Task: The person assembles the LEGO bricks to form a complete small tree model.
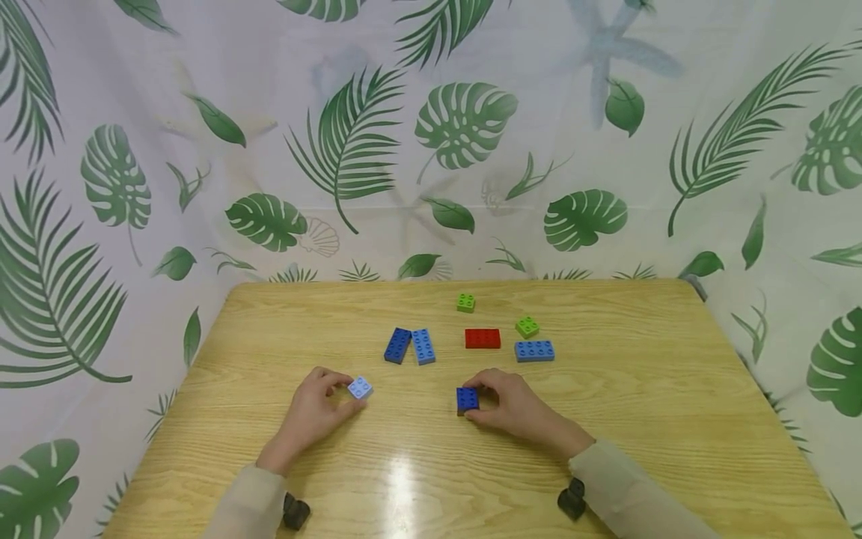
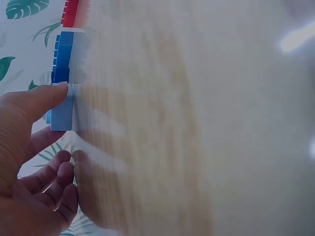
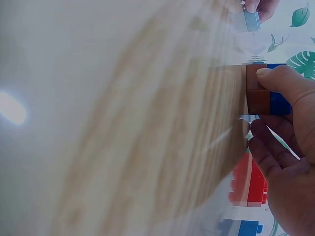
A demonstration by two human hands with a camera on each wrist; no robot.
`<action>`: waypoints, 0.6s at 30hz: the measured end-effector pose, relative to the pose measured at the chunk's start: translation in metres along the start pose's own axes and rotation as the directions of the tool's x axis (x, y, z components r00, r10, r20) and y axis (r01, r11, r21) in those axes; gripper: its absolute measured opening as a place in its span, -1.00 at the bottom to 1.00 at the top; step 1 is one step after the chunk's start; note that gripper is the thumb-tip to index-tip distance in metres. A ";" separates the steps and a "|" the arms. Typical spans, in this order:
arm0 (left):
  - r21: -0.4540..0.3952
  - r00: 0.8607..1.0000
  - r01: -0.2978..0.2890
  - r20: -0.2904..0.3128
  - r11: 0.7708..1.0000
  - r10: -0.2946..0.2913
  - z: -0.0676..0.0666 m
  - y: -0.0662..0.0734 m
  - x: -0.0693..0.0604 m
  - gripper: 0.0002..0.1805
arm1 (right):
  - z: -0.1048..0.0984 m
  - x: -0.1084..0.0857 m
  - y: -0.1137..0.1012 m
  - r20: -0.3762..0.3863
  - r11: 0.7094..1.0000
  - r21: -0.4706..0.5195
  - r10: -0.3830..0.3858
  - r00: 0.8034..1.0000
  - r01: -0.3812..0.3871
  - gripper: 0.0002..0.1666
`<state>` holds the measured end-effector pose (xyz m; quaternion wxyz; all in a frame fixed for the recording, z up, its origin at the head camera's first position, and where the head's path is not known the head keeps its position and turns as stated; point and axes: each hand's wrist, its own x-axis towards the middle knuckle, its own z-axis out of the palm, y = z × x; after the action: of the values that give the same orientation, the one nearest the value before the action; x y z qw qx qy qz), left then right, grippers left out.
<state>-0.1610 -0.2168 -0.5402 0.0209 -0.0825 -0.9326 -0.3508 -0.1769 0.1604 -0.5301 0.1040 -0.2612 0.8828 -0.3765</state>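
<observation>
Between thumb and finger of the left hand [image 1: 315, 406], a pale-blue, square, studded plastic brick [image 1: 360, 388] is pinched on the wood-grain table [image 1: 673, 419]; farther right, the right hand [image 1: 517, 404] pinches a studded plastic stack [image 1: 467, 399], dark blue above brown.

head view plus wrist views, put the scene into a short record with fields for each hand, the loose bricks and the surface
left hand: pinches light blue brick
right hand: grips blue-over-brown stack
loose, left: long dark blue brick beside medium blue brick
loose, middle: red brick
loose, right: rightmost blue brick, front green brick just behind it
loose, farthest: rear green brick
surface: wood-grain table
</observation>
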 end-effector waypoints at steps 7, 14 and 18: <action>-0.002 1.000 -0.004 0.004 1.000 0.004 -0.002 0.006 -0.001 -0.57 | -0.001 0.000 -0.001 0.012 1.000 0.023 0.012 1.000 -0.012 -0.55; -0.056 0.998 -0.065 -0.002 0.996 0.065 0.001 0.026 0.004 -0.59 | -0.003 0.001 -0.002 0.016 1.000 0.024 0.018 1.000 -0.018 -0.55; -0.090 0.996 -0.078 0.026 0.993 0.080 0.005 0.044 0.010 -0.60 | -0.004 0.001 -0.003 0.026 0.999 0.034 0.030 0.999 -0.031 -0.55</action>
<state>-0.1631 -0.1801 -0.5143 0.0174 -0.1254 -0.9123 -0.3895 -0.1776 0.1603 -0.5252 0.1255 -0.2507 0.8785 -0.3868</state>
